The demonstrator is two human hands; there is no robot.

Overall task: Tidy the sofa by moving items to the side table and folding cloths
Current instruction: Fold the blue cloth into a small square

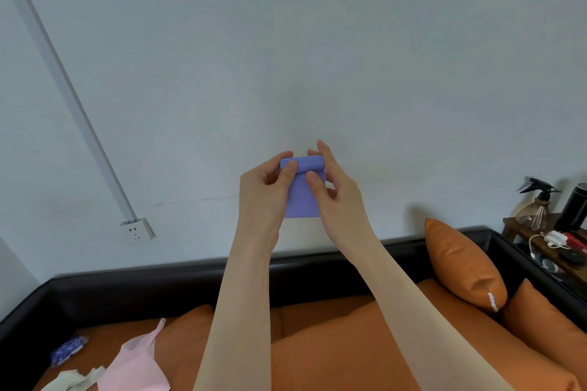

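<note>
While both hands pinch it, the purple cloth [301, 197] (small, squarish) is folded.

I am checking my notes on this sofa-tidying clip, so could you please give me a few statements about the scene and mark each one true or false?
1. Both hands hold the purple cloth up in the air. True: the left hand and right hand pinch it.
2. The purple cloth is spread out flat on the sofa. False: it is folded small and held in front of the wall.
3. A pink cloth lies on the sofa at the lower left. True.
4. The spray bottle stands on the sofa seat. False: it stands on the side table at the right.
5. The orange cushion lies on the floor. False: it leans upright at the sofa's right end.
</note>
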